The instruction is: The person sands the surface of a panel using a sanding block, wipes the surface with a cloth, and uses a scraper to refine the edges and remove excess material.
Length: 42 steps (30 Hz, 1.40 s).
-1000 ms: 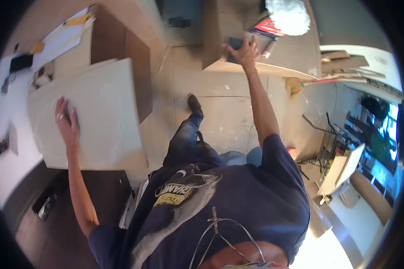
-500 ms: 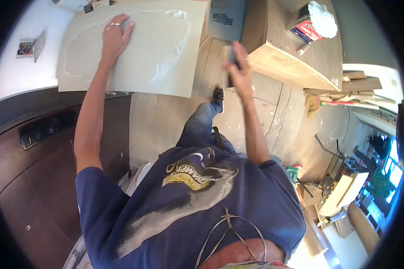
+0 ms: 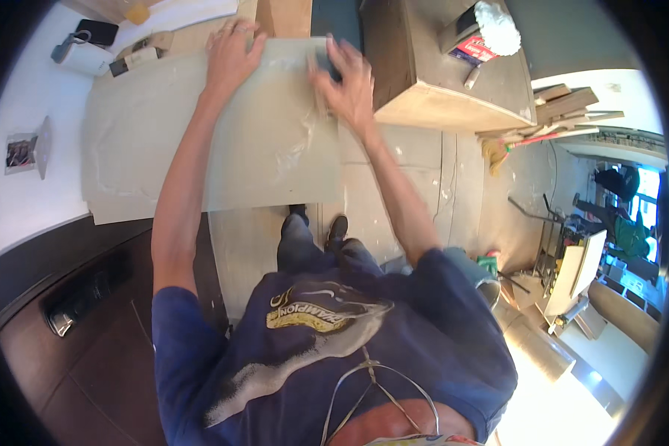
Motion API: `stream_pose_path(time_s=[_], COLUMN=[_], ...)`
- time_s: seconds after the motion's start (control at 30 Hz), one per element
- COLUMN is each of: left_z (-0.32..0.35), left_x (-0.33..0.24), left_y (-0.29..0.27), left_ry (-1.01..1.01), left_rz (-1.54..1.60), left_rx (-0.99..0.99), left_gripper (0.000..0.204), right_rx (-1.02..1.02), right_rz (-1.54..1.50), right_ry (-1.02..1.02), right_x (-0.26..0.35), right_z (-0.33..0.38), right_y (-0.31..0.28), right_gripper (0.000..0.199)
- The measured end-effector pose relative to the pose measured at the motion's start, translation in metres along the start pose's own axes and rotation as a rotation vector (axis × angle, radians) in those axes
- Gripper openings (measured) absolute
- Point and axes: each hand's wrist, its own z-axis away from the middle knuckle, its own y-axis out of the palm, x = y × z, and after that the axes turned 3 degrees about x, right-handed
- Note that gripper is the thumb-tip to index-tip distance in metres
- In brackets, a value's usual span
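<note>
A wide pale grey-green panel [image 3: 149, 149] lies in front of me, with whitish smears and powder along its far and right parts. My left hand [image 3: 234, 58] rests near its far edge, fingers spread on the surface and a ring on one finger. At the panel's far right corner, my right hand [image 3: 351, 85] is closed around a flat rectangular block [image 3: 321, 74], its dark face partly showing. Fingers and motion blur hide most of the block, which is at the panel's right edge; whether it touches the surface I cannot tell.
A wooden cabinet [image 3: 453, 89] at the far right bears a red box [image 3: 474, 50]. Beyond the panel are a dark phone-like slab [image 3: 97, 32] and a white cylinder [image 3: 82, 58]. An opened wall box [image 3: 24, 154] is at left. A broom [image 3: 496, 152] and planks [image 3: 572, 104] lie right.
My right hand has brought the block from over the floor to the panel's far right corner. My left hand has shifted right along the far edge. My feet now show side by side.
</note>
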Motion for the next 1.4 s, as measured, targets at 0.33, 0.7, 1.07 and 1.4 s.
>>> stream_pose_path(time_s=[0.33,0.7,1.07,1.4], left_z=[-0.024,-0.03,-0.031,-0.034], left_x=[-0.01,-0.024,-0.023,-0.017], left_y=[0.036,0.029,0.029,0.027], left_ry=[-0.029,-0.083,-0.117,-0.137], left_rz=[0.1,0.098,0.036,0.04], left_rx=[0.294,0.41,0.458,0.462], left_gripper=[0.039,0.046,0.049,0.047], right_rx=[0.21,0.137,0.103,0.13], right_rz=[-0.011,0.034,-0.059,-0.048], right_ry=[0.219,0.173,0.165,0.199], right_x=[0.078,-0.027,0.027,0.024], right_z=[0.132,-0.08,0.046,0.043], right_y=[-0.063,0.02,-0.029,-0.021], right_gripper=[0.076,0.078,0.074,0.072])
